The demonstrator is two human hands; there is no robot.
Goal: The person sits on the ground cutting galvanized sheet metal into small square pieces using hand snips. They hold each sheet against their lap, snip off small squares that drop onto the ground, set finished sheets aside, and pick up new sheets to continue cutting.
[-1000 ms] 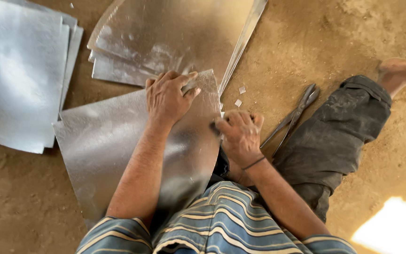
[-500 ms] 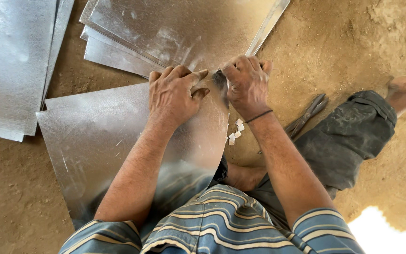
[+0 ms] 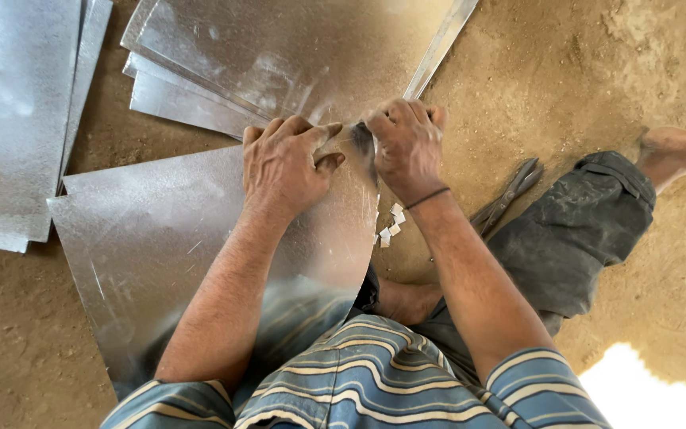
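Observation:
A shiny galvanised metal sheet [image 3: 160, 246] lies on the dirt floor across my lap, its near part curving up toward me. My left hand [image 3: 283, 163] presses flat on the sheet's far right corner, thumb stretched to the right. My right hand [image 3: 406, 143] is closed around the sheet's right edge at that same corner, gripping a dark object that I cannot make out. The two hands nearly touch. A dark band circles my right wrist.
Several metal sheets [image 3: 279, 56] are stacked ahead, more sheets [image 3: 17, 119] lie at the left, and a narrow metal strip [image 3: 438, 48] runs up right. Metal snips [image 3: 510, 195] lie on the dirt by my right knee. Small white offcuts [image 3: 391, 225] lie under my right wrist.
My right hand has travelled along the sheet's right edge from near my body to the far corner, beside my left hand. The snips stayed on the ground.

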